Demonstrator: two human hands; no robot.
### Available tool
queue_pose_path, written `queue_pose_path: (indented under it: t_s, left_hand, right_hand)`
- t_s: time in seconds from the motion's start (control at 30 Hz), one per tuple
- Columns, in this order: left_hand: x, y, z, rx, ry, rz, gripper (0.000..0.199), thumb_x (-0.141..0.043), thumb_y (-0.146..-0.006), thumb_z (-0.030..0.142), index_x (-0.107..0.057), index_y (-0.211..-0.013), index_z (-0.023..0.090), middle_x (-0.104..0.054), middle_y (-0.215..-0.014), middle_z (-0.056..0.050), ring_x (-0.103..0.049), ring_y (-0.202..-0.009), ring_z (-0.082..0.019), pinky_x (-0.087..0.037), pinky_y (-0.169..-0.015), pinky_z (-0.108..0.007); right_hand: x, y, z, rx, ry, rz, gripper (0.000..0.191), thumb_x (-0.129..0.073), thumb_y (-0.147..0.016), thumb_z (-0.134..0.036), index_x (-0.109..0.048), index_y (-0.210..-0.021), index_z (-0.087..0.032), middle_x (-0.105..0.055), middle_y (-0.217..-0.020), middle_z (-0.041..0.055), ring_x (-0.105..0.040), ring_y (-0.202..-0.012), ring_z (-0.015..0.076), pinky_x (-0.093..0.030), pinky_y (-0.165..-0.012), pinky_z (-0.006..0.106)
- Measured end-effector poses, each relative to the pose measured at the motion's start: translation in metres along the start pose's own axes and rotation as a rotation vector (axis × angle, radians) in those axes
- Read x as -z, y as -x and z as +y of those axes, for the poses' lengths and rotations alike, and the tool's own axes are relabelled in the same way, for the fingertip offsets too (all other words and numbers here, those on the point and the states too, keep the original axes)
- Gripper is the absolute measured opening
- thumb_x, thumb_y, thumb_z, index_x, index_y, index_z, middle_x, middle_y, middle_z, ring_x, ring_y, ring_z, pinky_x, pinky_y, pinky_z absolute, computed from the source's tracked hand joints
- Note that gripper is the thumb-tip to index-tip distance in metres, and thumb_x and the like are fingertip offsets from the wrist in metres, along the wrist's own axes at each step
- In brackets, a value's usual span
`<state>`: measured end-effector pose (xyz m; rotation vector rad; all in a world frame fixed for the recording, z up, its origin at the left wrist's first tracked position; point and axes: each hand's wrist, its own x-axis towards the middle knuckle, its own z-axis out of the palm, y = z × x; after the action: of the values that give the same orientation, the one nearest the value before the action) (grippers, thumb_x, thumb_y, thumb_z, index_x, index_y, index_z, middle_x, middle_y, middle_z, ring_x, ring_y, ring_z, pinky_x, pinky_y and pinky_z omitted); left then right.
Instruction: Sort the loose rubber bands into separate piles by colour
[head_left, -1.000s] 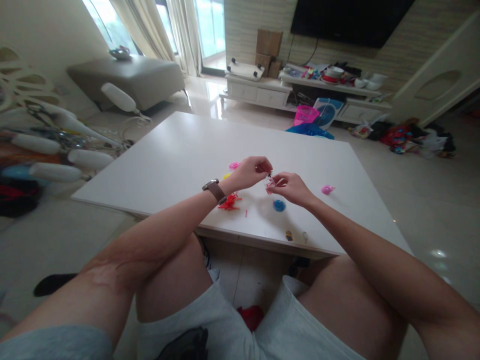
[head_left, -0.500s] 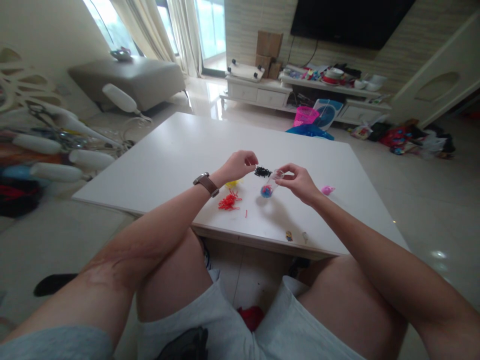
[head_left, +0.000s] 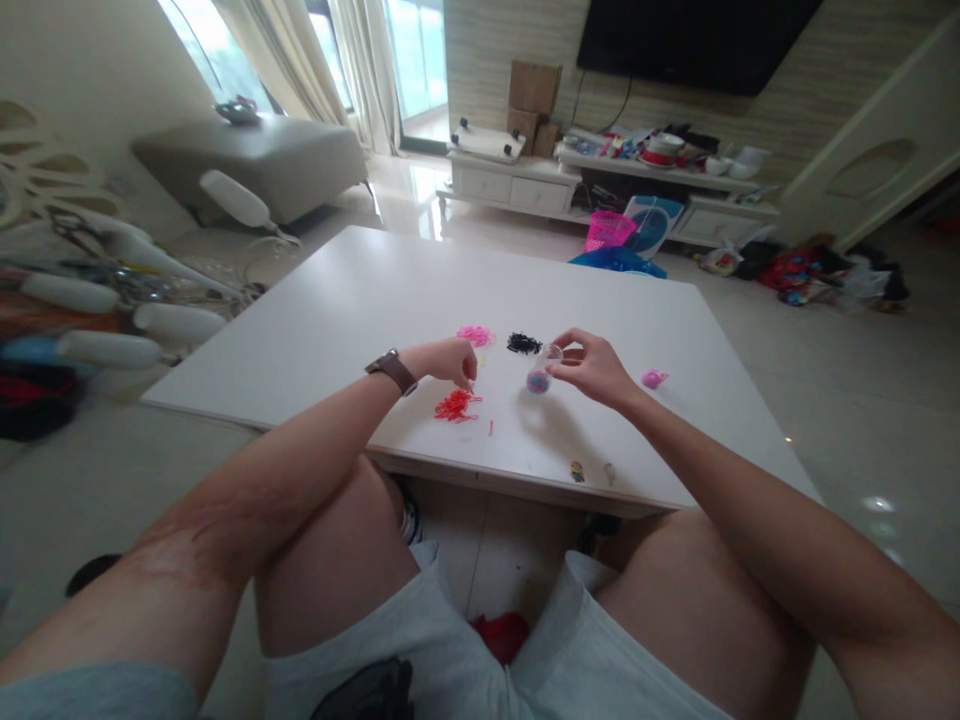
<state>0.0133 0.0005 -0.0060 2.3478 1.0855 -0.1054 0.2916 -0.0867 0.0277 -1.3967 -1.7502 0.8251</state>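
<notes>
My right hand [head_left: 596,368] grips a small clear container [head_left: 553,354] by its upper part; blue and red bits sit at its bottom. My left hand [head_left: 454,364], with a brown-strapped watch on the wrist, has its fingers pinched together at the upper edge of a pile of small red loop-shaped pieces [head_left: 453,406]. Whether anything is between those fingertips is too small to tell. One loose red piece [head_left: 491,428] lies beside the pile. Behind the left hand are a pink pile [head_left: 475,336] and a trace of yellow pieces [head_left: 481,361], mostly hidden. A black pile [head_left: 523,343] lies between the hands.
On the white table [head_left: 600,295], a pink toy-like object [head_left: 655,379] lies right of my right hand. A small yellow-and-blue figure [head_left: 577,471] and a small clear piece [head_left: 610,474] are near the front edge. White lamp arms [head_left: 180,320] stand at the left.
My left hand has moved down and left, from beside the black pile to the red pile, uncovering the pink pile. The right hand keeps the container in nearly the same place, now more upright.
</notes>
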Motion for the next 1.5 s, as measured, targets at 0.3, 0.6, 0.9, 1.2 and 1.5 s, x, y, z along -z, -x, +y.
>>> queue_pose_path:
  t_s: [0.3, 0.6, 0.9, 1.2, 1.5]
  left_hand:
    - [-0.019, -0.001, 0.009, 0.072, -0.13, -0.052, 0.023, -0.083, -0.061, 0.023, -0.079, -0.083, 0.017, -0.078, -0.084, -0.005, -0.066, -0.071, -0.016, -0.044, -0.061, -0.022]
    - [-0.008, 0.004, -0.001, 0.056, -0.159, 0.121, 0.017, -0.067, -0.075, 0.013, -0.078, -0.087, 0.015, -0.077, -0.088, -0.005, -0.068, -0.077, -0.016, -0.047, -0.068, -0.021]
    - [-0.01, 0.004, -0.019, 0.061, -0.135, 0.037, 0.034, -0.065, -0.069, 0.004, -0.079, -0.098, 0.017, -0.079, -0.091, -0.003, -0.07, -0.078, -0.015, -0.049, -0.069, -0.02]
    - [-0.026, -0.006, -0.016, 0.016, -0.186, 0.074, 0.022, -0.063, -0.067, 0.002, -0.078, -0.075, 0.015, -0.076, -0.076, -0.005, -0.067, -0.072, -0.017, -0.046, -0.064, -0.023]
    - [-0.031, -0.011, -0.018, -0.18, -0.111, 0.14, 0.027, -0.061, -0.069, 0.002, -0.075, -0.087, 0.016, -0.073, -0.082, -0.003, -0.062, -0.071, -0.013, -0.044, -0.066, -0.02]
  right_hand:
    - [-0.004, 0.0, 0.002, 0.179, 0.186, -0.05, 0.021, -0.077, -0.068, -0.023, -0.067, -0.086, -0.02, -0.071, -0.093, 0.004, -0.071, -0.088, 0.0222, -0.061, -0.089, 0.043]
    - [-0.003, -0.002, 0.01, 0.239, 0.226, -0.084, 0.021, -0.076, -0.071, -0.023, -0.067, -0.09, -0.019, -0.071, -0.094, 0.0047, -0.07, -0.089, 0.0221, -0.061, -0.09, 0.042]
    - [0.001, 0.001, 0.008, 0.232, 0.213, -0.063, 0.021, -0.077, -0.072, -0.026, -0.068, -0.09, -0.02, -0.073, -0.093, 0.0044, -0.072, -0.085, 0.0215, -0.062, -0.087, 0.041]
    - [-0.004, 0.002, 0.006, 0.273, 0.216, -0.116, 0.023, -0.078, -0.073, -0.03, -0.068, -0.091, -0.02, -0.073, -0.093, 0.0048, -0.071, -0.084, 0.0206, -0.061, -0.083, 0.039]
    - [-0.003, 0.0, 0.007, 0.275, 0.217, -0.122, 0.023, -0.078, -0.074, -0.031, -0.067, -0.091, -0.02, -0.072, -0.093, 0.0047, -0.07, -0.084, 0.0203, -0.061, -0.083, 0.038]
